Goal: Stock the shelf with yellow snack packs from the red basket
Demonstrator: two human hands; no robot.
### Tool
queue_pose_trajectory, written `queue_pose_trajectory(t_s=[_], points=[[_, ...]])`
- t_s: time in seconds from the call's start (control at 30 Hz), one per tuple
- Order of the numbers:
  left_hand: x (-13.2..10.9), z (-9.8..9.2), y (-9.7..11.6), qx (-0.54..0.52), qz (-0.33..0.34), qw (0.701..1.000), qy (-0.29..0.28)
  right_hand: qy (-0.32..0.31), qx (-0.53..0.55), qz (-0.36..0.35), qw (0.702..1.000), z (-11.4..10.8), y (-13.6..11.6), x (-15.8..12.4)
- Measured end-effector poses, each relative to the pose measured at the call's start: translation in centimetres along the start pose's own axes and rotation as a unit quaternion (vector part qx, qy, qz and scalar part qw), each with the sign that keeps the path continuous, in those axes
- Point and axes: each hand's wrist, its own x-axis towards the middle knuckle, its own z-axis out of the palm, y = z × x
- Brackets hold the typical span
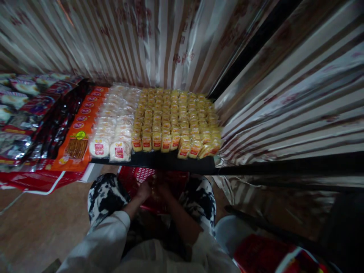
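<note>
Between my knees, under the shelf's front edge, a red plastic basket (142, 175) with a perforated wall sits in deep shadow. My left hand (144, 190) is over it with the fingers curled in. Close beside it, my right hand (163, 190) also looks closed, though shade blurs its fingers. A dim yellowish patch shows between the two hands; what they hold is too dark to name. Above them, rows of small yellow wrapped cakes (170, 117) with red labels stand on the black shelf (170, 162). Two rows of round white wrapped cakes (113, 121) adjoin them on the left.
Orange snack packets (75, 146) and dark shiny packets (51, 113) lie farther left. Another red basket (36, 181) with a white handle is below them. A striped curtain (159, 41) hangs behind. At lower right are a pale bucket (226, 231) and a red bag (258, 252).
</note>
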Motion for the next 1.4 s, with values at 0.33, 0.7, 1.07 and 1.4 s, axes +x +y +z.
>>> queue_pose_trajectory(t_s=[0.33, 0.7, 1.07, 1.4], points=[[-6.3, 0.1, 1.9, -0.129, 0.154, 0.974, 0.105, 0.117, 0.109, -0.072, 0.985, -2.3, -3.8, -3.0], [-9.8, -4.2, 2.3, -0.075, 0.228, 0.931, 0.274, 0.107, 0.177, -0.13, 0.97, -5.1, -7.4, -7.5], [-12.3, -4.6, 3.6, -0.046, 0.343, 0.921, 0.177, 0.034, 0.295, -0.077, 0.952, -5.3, -9.2, -10.3], [-12.6, -6.8, 5.6, -0.062, 0.3, 0.935, 0.176, 0.014, 0.308, 0.007, 0.951, -5.4, -9.3, -10.9]])
